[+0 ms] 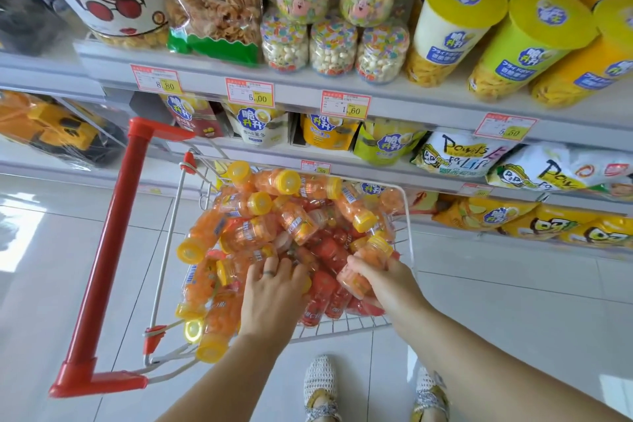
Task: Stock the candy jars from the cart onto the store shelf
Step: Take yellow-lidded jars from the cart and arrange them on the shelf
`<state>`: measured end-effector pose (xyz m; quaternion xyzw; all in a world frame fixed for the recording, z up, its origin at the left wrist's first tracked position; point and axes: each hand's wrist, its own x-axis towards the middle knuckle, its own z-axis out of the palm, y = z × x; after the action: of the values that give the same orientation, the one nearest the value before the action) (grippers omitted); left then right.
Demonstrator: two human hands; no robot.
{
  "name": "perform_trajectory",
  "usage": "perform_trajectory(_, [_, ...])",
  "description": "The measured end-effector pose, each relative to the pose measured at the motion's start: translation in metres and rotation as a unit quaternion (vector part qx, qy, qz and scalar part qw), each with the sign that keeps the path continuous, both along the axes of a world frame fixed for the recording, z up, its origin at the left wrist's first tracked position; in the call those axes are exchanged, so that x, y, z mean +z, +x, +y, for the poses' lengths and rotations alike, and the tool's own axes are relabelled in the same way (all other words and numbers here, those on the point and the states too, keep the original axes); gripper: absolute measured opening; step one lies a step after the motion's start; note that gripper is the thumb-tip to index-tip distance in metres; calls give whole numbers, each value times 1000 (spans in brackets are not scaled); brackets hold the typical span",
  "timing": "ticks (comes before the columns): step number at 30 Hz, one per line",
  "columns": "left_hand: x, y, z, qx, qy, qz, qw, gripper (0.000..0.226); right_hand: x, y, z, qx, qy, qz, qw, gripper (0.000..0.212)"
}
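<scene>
**A:** What takes up most of the view?

**B:** The store shelf (394,103). It has several tiers and runs across the top and right. The upper tier carries tall yellow-lidded tubs (459,20) and clear jars of pastel sweets, and the tiers below hold snack bags. Price tags (345,105) sit along the front edges.

**A:** And the cart?

**B:** The cart (113,243) stands on the white tiled floor (51,284), just in front of the shelf. Its red handle is to the left and its wire basket sits beside the lower tiers.

**A:** Where are the candy jars?

**B:** The candy jars (274,226) lie heaped on their sides in the cart's basket. Orange ones with yellow lids are on top and to the left. Red ones lie lower, toward the near right.

**A:** And the hands?

**B:** Both reach into the heap. The left hand (270,298) lies palm down on the jars with its fingers a little spread and the tips sunk among them. I cannot tell whether it grips one. The right hand (387,284) curls round an orange jar (363,267) with a yellow lid, thumb across its side. That jar is tilted, near the basket's right edge.

**A:** Anything smaller?

**B:** A ring (269,273) on a finger of the left hand.
</scene>
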<state>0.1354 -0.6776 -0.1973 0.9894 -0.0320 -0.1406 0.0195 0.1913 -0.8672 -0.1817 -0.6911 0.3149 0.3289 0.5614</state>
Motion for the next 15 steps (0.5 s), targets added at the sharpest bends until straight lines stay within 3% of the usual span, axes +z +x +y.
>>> perform_trajectory(6, [17,-5,3,8,-96,-78,992,48,9,9,-8,23,13,-26,999,54])
perform_trajectory(9, [35,9,-5,49,-177,-105,977,49,19,17,-15,28,7,-47,998,42])
perform_trajectory(12, [67,31,-20,115,-275,-110,948,47,38,27,-24,21,18,-69,997,35])
perform_trajectory(15, [114,54,-42,168,-395,-112,896,41,73,41,-34,18,45,-112,993,29])
